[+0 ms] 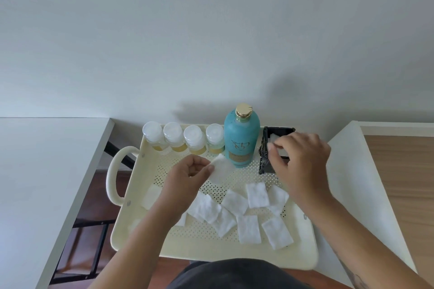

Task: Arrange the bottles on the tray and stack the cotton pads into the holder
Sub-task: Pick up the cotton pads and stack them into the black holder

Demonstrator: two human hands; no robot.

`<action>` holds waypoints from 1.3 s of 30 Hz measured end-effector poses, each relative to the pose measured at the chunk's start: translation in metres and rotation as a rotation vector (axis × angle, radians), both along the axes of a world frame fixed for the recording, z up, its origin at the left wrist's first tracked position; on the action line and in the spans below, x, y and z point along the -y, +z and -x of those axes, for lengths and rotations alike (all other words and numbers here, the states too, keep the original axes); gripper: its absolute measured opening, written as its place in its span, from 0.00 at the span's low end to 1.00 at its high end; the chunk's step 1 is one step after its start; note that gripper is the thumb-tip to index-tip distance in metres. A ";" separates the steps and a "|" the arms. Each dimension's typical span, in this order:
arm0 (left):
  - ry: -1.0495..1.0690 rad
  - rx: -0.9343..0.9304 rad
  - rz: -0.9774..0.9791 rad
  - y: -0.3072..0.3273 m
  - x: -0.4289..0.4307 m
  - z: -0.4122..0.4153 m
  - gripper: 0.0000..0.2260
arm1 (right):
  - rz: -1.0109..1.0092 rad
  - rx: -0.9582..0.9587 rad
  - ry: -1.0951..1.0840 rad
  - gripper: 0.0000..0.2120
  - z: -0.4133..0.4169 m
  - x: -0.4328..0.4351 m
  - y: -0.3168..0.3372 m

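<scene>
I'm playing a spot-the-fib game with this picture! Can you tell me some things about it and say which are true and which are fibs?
1. Four small clear bottles stand in a row beside the tall teal bottle. True.
2. The left hand holds a cotton pad. True.
3. The tray is bright red. False: it is cream.
4. The right hand rests on the teal bottle. False: it is at the black holder.
5. All pads are put away. False: many loose pads lie on the tray.
</scene>
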State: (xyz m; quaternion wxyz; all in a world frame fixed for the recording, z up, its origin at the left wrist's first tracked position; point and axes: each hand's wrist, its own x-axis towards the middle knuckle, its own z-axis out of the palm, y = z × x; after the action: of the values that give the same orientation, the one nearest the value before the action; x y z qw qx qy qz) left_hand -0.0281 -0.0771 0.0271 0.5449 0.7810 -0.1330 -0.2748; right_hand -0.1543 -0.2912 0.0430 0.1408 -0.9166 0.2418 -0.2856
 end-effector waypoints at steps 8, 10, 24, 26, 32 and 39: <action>-0.076 -0.288 0.229 0.015 0.019 0.011 0.09 | -1.438 -0.043 0.081 0.08 0.000 -0.049 0.007; -0.101 -0.339 0.246 0.016 0.021 0.013 0.08 | -1.451 -0.026 0.063 0.04 -0.001 -0.045 0.008; -0.126 -0.387 0.254 0.015 0.025 0.014 0.10 | -1.405 0.036 0.061 0.02 -0.003 -0.030 0.010; -0.080 -0.278 0.113 0.008 0.021 0.010 0.11 | -1.213 0.036 0.039 0.02 -0.003 -0.020 0.012; -0.164 0.211 -0.426 -0.031 -0.009 -0.007 0.03 | -0.741 -0.050 -0.024 0.03 -0.004 0.034 0.022; -0.382 0.301 -0.714 -0.061 -0.037 -0.016 0.09 | -0.661 -0.215 -0.023 0.06 -0.015 0.059 0.013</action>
State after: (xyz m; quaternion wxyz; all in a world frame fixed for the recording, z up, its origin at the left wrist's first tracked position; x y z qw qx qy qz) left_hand -0.0117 -0.0406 -0.0342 0.1542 0.9133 -0.2497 -0.2824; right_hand -0.1395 -0.3507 0.0560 0.4006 -0.8435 0.3451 -0.0951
